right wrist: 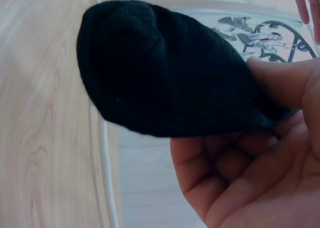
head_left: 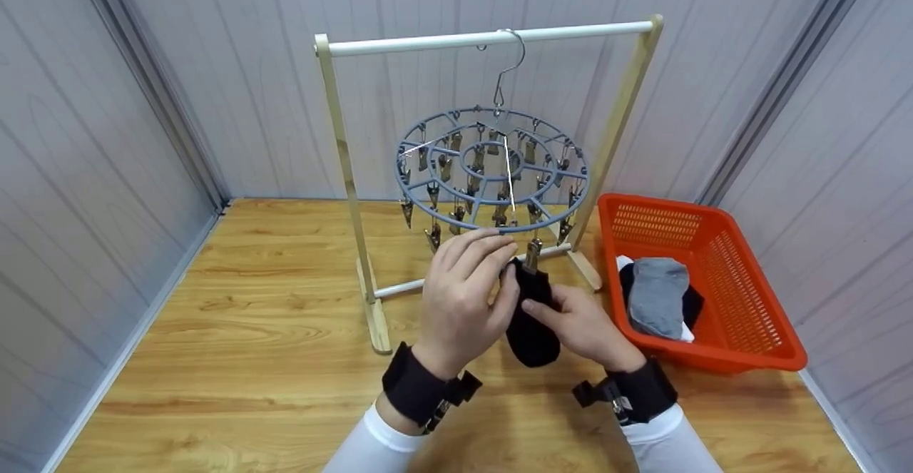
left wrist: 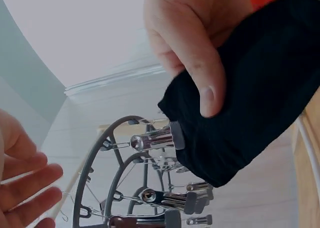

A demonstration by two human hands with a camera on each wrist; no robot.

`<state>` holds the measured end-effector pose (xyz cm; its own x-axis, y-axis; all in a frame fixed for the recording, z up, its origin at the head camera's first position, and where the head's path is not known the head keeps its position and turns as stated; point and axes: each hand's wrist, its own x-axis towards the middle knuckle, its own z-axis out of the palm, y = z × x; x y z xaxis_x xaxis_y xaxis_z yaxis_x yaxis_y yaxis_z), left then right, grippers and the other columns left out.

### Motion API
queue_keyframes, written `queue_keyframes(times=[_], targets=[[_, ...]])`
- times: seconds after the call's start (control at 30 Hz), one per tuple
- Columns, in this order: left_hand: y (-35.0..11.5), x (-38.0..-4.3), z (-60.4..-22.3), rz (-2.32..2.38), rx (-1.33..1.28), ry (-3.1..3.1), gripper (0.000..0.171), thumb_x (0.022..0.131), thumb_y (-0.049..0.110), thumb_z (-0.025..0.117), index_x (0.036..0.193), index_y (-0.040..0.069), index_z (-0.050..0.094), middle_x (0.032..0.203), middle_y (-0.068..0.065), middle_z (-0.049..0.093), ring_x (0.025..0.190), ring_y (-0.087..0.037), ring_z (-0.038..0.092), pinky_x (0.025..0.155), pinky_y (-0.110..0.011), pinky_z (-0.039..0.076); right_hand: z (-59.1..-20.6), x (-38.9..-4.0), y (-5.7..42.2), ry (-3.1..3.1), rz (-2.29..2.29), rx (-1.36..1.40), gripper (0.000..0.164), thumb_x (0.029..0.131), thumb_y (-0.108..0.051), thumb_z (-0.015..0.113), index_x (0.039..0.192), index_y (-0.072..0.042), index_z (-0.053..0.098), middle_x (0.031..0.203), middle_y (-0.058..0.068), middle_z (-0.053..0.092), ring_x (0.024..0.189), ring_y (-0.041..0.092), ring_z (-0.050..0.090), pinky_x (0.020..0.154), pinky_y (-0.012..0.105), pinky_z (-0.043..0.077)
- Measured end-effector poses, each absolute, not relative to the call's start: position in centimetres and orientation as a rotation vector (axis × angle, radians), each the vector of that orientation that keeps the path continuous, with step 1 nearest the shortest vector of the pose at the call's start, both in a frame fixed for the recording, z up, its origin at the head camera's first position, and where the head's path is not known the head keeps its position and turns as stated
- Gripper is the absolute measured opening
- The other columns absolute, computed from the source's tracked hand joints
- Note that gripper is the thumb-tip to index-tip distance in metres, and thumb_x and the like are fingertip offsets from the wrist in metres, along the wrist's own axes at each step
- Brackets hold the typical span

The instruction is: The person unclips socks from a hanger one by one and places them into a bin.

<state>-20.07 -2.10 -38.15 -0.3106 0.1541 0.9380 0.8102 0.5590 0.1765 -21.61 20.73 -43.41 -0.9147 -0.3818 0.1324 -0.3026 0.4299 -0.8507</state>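
A black sock (head_left: 533,323) hangs below the round clip hanger (head_left: 492,229), its top edge in the jaws of a metal clip (left wrist: 160,138). My right hand (head_left: 588,323) pinches the sock between thumb and fingers, and the thumb lies across the fabric in the left wrist view. On the sock's other side, my left hand (head_left: 467,295) is raised near the hanger's front rim. Its fingers (left wrist: 35,188) are spread loosely and hold nothing, apart from the sock in the left wrist view. The right wrist view shows the sock's rounded toe (right wrist: 115,68) pointing away from the right hand.
The hanger hooks over the white bar (head_left: 428,43) of a wooden stand, with several clips dangling around it. To the right, an orange-red basket (head_left: 756,280) holds a grey sock (head_left: 658,298) on black and white fabric. Pale panels (head_left: 235,102) enclose the wooden surface (head_left: 271,330).
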Motion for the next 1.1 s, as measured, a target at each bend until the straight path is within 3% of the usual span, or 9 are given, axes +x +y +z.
queue_keyframes(times=[0.37,0.6,0.7,1.1], targets=[[-1.9,-20.8,-39.7,-0.905,-0.771,-2.055,0.029,0.105,0.016,0.076,0.129,0.000,0.077,0.121,-0.013,0.079,0.112,-0.026,0.075,0.096,-0.039,0.064,-43.2,-21.1,20.4,2.535,-1.498,-0.650,0.024,0.112,-0.025,0.070,0.120,-0.005,0.081,0.112,0.007,0.081,0.102,0.021,0.076,0.088,0.030,0.061],[-1.8,-21.4,-40.3,-1.197,-0.728,-2.272,0.041,0.114,0.027,0.066,0.143,-0.002,0.068,0.141,-0.018,0.073,0.134,-0.031,0.068,0.116,-0.045,0.055,-42.9,-20.8,20.1,2.481,-1.515,-0.670,0.023,0.112,-0.022,0.070,0.118,-0.003,0.080,0.112,0.009,0.081,0.100,0.021,0.077,0.086,0.030,0.063],[-1.8,-21.5,-40.2,-1.411,-0.729,-2.313,0.043,0.116,0.029,0.061,0.148,0.000,0.065,0.146,-0.015,0.071,0.139,-0.029,0.065,0.118,-0.045,0.052,-42.8,-20.6,19.9,2.486,-1.510,-0.678,0.023,0.111,-0.023,0.071,0.117,-0.004,0.081,0.112,0.009,0.081,0.099,0.020,0.077,0.085,0.030,0.062],[-1.2,-21.5,-40.2,-1.868,-0.683,-2.234,0.042,0.117,0.023,0.059,0.150,-0.002,0.062,0.117,-0.007,0.074,0.118,-0.024,0.071,0.107,-0.043,0.057,-42.8,-20.6,19.9,2.495,-1.485,-0.667,0.022,0.112,-0.027,0.071,0.117,-0.009,0.082,0.113,0.005,0.080,0.101,0.020,0.077,0.086,0.031,0.062]])
